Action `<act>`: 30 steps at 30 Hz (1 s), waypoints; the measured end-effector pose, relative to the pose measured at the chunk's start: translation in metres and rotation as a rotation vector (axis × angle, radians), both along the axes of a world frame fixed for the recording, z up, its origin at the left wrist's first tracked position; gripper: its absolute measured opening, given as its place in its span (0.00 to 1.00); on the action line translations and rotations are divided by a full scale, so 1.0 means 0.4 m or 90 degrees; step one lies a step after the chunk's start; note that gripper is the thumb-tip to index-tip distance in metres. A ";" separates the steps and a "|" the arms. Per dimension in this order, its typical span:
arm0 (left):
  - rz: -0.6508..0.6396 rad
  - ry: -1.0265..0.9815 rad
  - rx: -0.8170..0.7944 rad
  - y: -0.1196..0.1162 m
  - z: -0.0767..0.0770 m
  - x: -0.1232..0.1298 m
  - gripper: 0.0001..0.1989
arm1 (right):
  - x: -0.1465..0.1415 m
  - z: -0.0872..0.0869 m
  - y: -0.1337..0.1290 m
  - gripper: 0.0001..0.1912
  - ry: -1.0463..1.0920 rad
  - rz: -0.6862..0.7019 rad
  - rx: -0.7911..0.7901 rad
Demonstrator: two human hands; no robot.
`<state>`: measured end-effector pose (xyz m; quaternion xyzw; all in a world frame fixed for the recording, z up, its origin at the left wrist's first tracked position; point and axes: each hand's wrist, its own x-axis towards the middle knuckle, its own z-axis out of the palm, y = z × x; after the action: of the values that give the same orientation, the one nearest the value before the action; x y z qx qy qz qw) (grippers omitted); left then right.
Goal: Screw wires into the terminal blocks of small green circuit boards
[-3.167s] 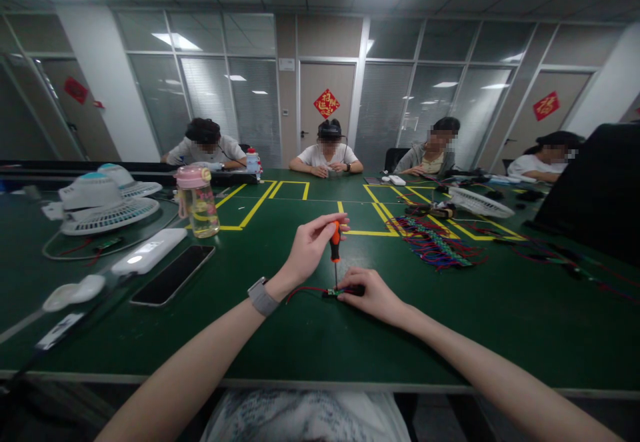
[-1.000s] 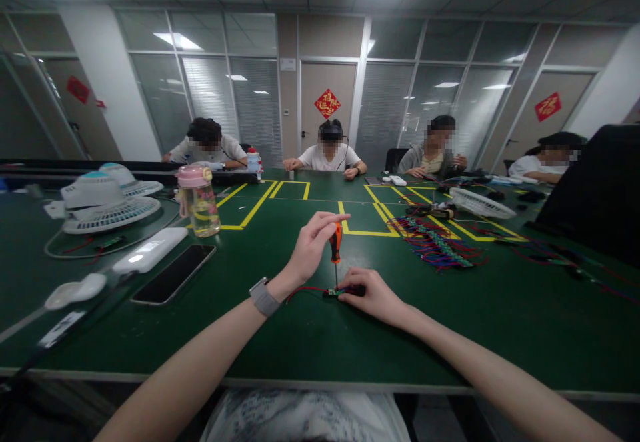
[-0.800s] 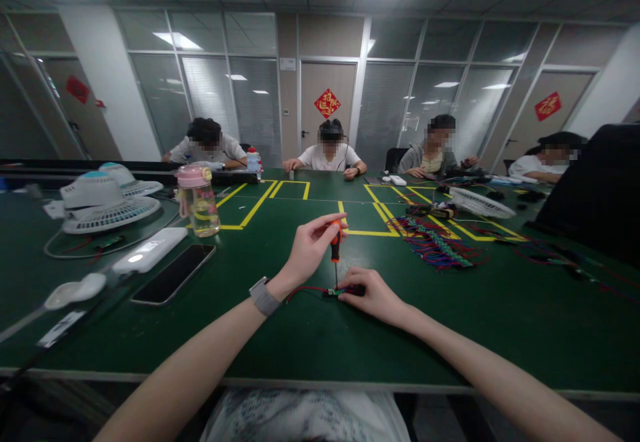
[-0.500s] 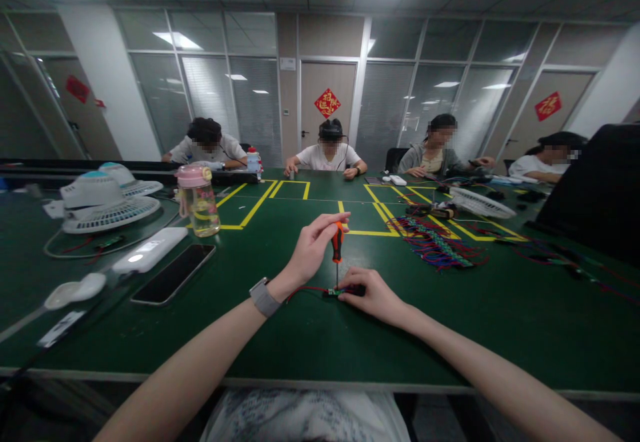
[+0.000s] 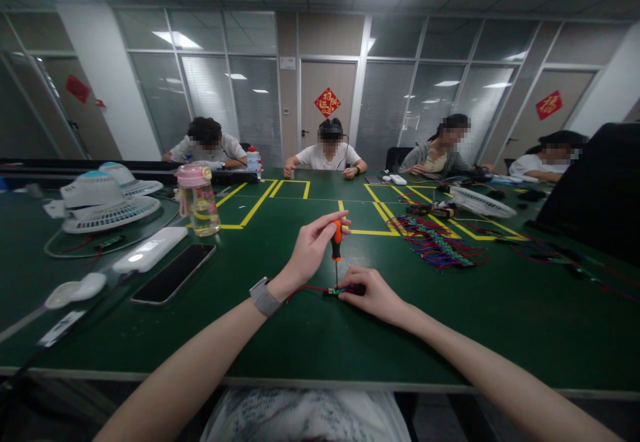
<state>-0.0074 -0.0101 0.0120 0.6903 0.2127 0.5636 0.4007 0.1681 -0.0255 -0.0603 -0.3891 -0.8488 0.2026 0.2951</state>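
My left hand point(image 5: 316, 247) grips the orange and black handle of a screwdriver point(image 5: 337, 249), which stands upright. Its tip meets a small green circuit board point(image 5: 333, 291) lying on the green table point(image 5: 280, 342). With closed fingers, my right hand point(image 5: 367, 293) holds the board's right end down, and a dark part sticks out under those fingers. Red wires point(image 5: 306, 288) run from the board to the left, passing under my left wrist. What the tip touches on the board is too small to make out.
A phone point(image 5: 174, 274), a white power strip point(image 5: 150, 250), a pink-lidded bottle point(image 5: 200, 202) and fan parts point(image 5: 110, 202) lie to the left. A row of wired circuit boards point(image 5: 440, 242) lies right, before a fan guard point(image 5: 483, 202) and a dark monitor point(image 5: 595, 202). Several people sit opposite.
My hands, the screwdriver and the board hold nearly the same place. Across the table, the person in grey has leaned to the right and drawn a raised hand down.
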 end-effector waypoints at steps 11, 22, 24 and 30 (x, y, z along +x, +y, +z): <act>0.022 0.020 0.017 -0.002 0.001 0.002 0.17 | -0.001 0.000 -0.001 0.06 0.004 0.000 0.001; 0.058 0.037 0.051 -0.006 0.005 -0.001 0.15 | 0.001 -0.002 0.001 0.06 0.007 0.003 0.003; 0.023 0.018 0.018 -0.004 0.003 -0.001 0.16 | 0.001 -0.002 0.001 0.06 0.009 0.005 0.004; 0.071 0.036 0.067 -0.006 -0.001 0.001 0.12 | -0.001 -0.003 0.001 0.06 0.010 -0.003 -0.003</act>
<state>-0.0069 -0.0123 0.0116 0.7131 0.2320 0.5757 0.3260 0.1677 -0.0249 -0.0615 -0.3900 -0.8451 0.2073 0.3011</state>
